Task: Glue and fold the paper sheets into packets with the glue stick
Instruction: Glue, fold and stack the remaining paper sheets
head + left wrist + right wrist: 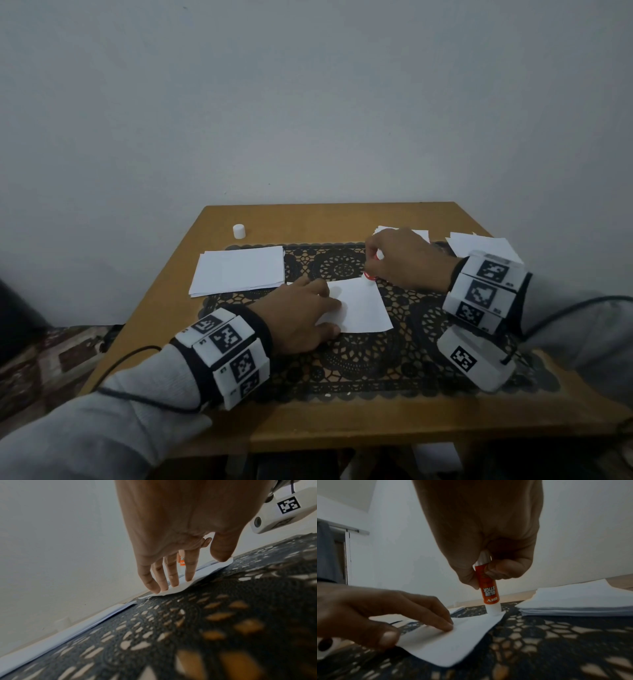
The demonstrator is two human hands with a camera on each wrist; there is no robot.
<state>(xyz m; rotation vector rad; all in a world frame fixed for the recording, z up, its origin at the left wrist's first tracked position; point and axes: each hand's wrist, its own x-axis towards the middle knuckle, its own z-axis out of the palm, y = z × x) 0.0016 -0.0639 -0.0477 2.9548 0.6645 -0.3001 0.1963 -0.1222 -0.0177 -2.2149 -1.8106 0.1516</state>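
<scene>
left hand [301, 313]: fingers flat, pressing paper sheet [359, 306] onto lace mat [376, 359]
right hand [400, 260]: grips glue stick [488, 588] upright, tip on sheet's far corner

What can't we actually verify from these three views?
- Glue on the paper sheet: white on white, no trace readable in any view.
- Glue stick tip: too small in the head view, contact patch blurred in the right wrist view.
- Far paper pile: mostly hidden behind the right hand, head view.
</scene>
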